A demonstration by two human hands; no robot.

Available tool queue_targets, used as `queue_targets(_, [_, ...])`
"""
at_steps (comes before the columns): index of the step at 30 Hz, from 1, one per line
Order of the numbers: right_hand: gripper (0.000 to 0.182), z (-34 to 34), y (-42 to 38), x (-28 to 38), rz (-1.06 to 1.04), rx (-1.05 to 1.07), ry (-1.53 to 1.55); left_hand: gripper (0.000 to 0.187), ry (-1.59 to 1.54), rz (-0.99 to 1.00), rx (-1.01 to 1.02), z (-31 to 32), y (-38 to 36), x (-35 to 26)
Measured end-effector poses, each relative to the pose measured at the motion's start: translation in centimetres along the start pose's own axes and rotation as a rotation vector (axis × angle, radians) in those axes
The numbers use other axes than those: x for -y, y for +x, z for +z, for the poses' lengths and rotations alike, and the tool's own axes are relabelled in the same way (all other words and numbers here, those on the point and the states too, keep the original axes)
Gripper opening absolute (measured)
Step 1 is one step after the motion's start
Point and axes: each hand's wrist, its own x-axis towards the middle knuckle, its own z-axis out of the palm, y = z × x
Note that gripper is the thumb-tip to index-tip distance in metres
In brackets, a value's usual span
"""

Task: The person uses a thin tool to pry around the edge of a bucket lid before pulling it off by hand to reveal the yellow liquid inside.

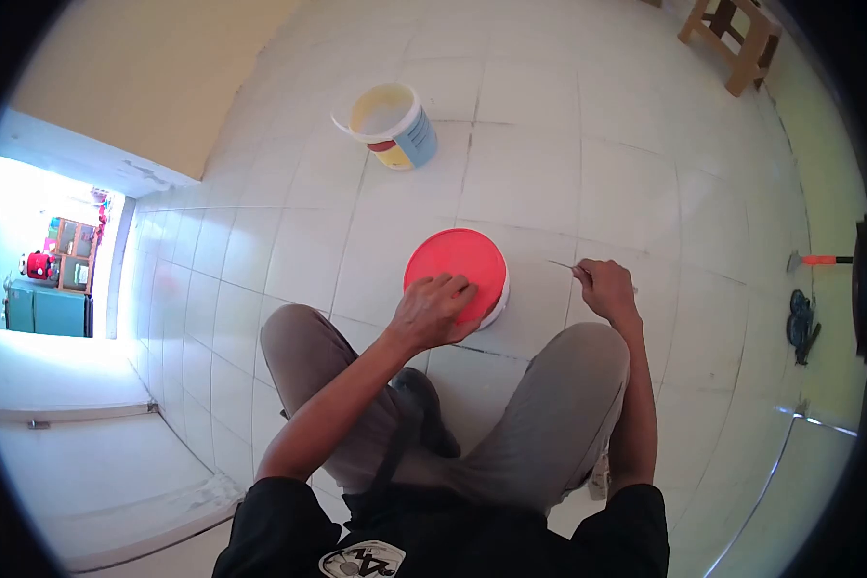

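A round red lid (458, 258) covers a white bucket (497, 310) on the floor between my knees. My left hand (436, 313) lies over the near left part of this lid, its fingers curled and the thumb hidden. To the right of the bucket, my right hand (607, 287) is closed in a fist above my right knee. From it a thin metal blade or rod (563, 264) points left toward the lid, apart from it; its handle is hidden in my fingers.
An uncovered paint bucket (419, 137) with a pale inside stands farther ahead on the white tiles. A brown stool (732, 43) is at the far right. Along the right wall are a red-handled scraper (819, 259) and a black bundle (800, 326). A doorway opens at left.
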Motion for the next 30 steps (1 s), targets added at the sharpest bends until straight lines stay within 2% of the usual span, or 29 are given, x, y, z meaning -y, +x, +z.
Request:
queue_targets(2, [0.018, 6.4, -2.2, -5.0, 0.114, -0.012, -0.025, 0.032, 0.043, 0.029, -0.052, 0.1, 0.1, -0.5])
queue_targets(4, [0.023, 10.1, -4.4, -4.9, 0.272, 0.069, 0.001, 0.03, 0.031, 0.051, -0.148, 0.6, -0.3, -0.4])
queue_targets(5, [0.029, 14.6, -4.8, -7.4, 0.314, 0.113, 0.008, 0.029, 0.026, 0.057, -0.193, 0.8, -0.6, -0.4])
queue_targets(9, [0.038, 18.5, -7.1, -6.6, 0.416, -0.054, 0.102, 0.027, 0.069, 0.025, -0.221, 1.2, -1.0, -0.7])
queue_targets(11, [0.042, 18.5, -7.2, -3.9, 0.424, -0.189, 0.096, 0.027, 0.072, 0.019, -0.251, 1.5, -0.8, -0.5])
queue_targets(13, [0.053, 14.0, -6.2, 2.1, 0.262, -0.313, 0.178, 0.027, 0.041, -0.016, -0.278, 1.3, -0.7, -0.4])
queue_targets(15, [0.063, 11.2, -5.0, 6.2, 0.061, -0.229, 0.739, 0.026, 0.018, -0.031, -0.315, 1.3, -0.7, -0.2])
queue_targets(17, [0.072, 8.5, -3.5, 9.7, 0.045, -0.07, 0.872, 0.024, 0.004, -0.029, -0.373, 1.5, -0.2, 0.5])
queue_targets(20, [0.078, 11.0, -2.1, 9.9, -0.04, -0.078, 0.807, 0.023, -0.02, -0.053, -0.376, 1.2, 0.1, 1.4])
queue_targets(21, [0.075, 11.3, -2.2, 10.3, -0.036, -0.075, 0.937, 0.022, -0.025, -0.056, -0.366, 1.1, 0.3, 1.6])
queue_targets(24, [0.074, 11.6, -2.8, 10.5, 0.089, -0.054, 0.805, 0.019, -0.045, -0.071, -0.345, 0.4, 0.7, 2.1])
queue_targets(27, [0.073, 11.6, -2.9, 10.1, 0.06, 0.015, 0.822, 0.017, -0.058, -0.073, -0.312, -0.3, 1.4, 2.7])
queue_targets(30, [0.074, 11.8, -2.9, 10.1, 0.042, -0.01, 0.809, 0.013, -0.065, -0.075, -0.24, -1.1, 1.8, 4.2])
